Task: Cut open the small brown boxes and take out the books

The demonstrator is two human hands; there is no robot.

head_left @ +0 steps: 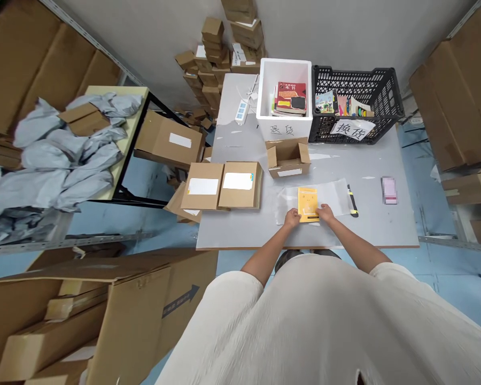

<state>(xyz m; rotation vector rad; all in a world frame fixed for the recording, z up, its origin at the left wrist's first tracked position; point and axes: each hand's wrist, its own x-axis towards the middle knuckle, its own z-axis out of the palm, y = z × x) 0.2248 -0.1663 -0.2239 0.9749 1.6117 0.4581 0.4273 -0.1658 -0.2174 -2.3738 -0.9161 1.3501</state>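
Note:
A yellow book (308, 203) lies in front of me, over a sheet of clear plastic wrap (334, 195) spread on the table. My left hand (292, 217) grips the book's lower left edge between thumb and fingers. At the opposite edge, my right hand (325, 213) pinches the book's lower right side. A black and yellow utility knife (353, 201) rests at the right end of the wrap. Behind the book stands a small open cardboard box (288, 158), its flaps raised.
A white bin (284, 122) and a black crate (356, 107), both holding books, stand at the table's back. Two labelled cartons (240, 184) sit to the left, a power strip (242, 112) behind them. A pink pixelated item (389, 190) lies right. Large boxes (144, 305) stand at lower left.

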